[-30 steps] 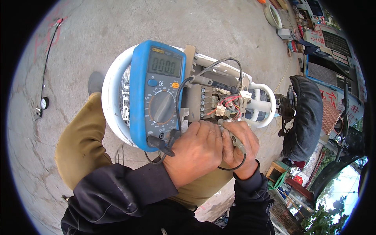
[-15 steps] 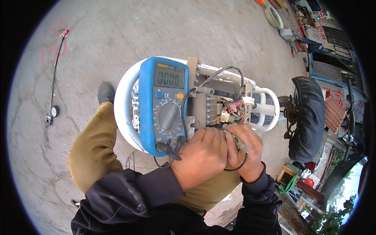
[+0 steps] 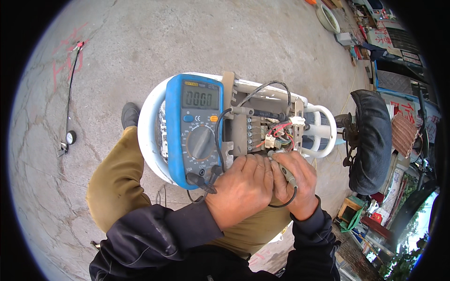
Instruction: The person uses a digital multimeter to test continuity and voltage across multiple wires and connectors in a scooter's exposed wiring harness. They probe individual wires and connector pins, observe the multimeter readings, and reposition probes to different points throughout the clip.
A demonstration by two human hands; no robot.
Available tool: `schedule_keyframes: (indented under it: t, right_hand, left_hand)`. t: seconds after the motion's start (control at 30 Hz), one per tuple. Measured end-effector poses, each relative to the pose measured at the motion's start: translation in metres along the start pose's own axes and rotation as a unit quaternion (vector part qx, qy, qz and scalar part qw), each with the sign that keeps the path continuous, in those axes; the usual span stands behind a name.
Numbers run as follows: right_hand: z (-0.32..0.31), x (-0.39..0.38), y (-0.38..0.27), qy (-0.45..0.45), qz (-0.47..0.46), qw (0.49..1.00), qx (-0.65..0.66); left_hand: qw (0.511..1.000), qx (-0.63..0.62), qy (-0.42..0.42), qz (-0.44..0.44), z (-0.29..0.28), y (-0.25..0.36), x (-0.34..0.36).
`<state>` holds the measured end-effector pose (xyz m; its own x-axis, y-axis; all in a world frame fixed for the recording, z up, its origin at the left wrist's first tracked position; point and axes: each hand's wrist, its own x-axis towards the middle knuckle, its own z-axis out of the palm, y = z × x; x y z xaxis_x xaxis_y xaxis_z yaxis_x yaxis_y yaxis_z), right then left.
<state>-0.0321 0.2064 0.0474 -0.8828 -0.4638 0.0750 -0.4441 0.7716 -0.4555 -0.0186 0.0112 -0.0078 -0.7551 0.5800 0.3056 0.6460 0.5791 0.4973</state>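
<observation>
1. Right grip: closed on a grey probe, thumb on one side and fingers on the other; a black lead curves away below it
2. Left grip: fingers curled and bunched just beside the right grip; whether they pinch anything cannot be told, the fingertips being hidden
3. Blue multimeter: ahead and to the left of the left grip, lying over a white frame, its display lit with digits; dark plugs sit at its near end, just left of the left grip
4. Terminal strip: directly ahead of the left grip, a row of screws visible
5. Cream connector and red wires: just ahead of both grips, with a white connector beyond
6. Dark probe: farther ahead, lying crosswise and apart from both grips
7. Round gauge: on the ground, well left of both grips
</observation>
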Motion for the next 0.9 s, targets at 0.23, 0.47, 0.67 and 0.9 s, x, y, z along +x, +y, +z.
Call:
schedule_keyframes:
  t: [0.23, 0.47, 0.67, 0.9]
  right_hand:
    - [0.003, -0.001, -0.001, 0.013, 0.016, 1.0, 0.008]
    - [0.02, -0.012, 0.003, 0.088, 0.025, 0.996, 0.019]
    - [0.025, -0.015, 0.008, 0.104, 0.028, 0.994, 0.024]
    - [0.029, -0.021, 0.011, 0.126, 0.035, 0.991, 0.017]
  left_hand:
    - [1.0, 0.0, -0.005, -0.001, -0.002, 0.0, 0.001]
    - [1.0, -0.007, -0.012, 0.006, -0.003, -0.001, 0.0]
    - [1.0, -0.003, -0.019, -0.005, -0.005, 0.0, 0.001]
    - [1.0, -0.002, -0.021, -0.006, -0.007, 0.0, 0.002]
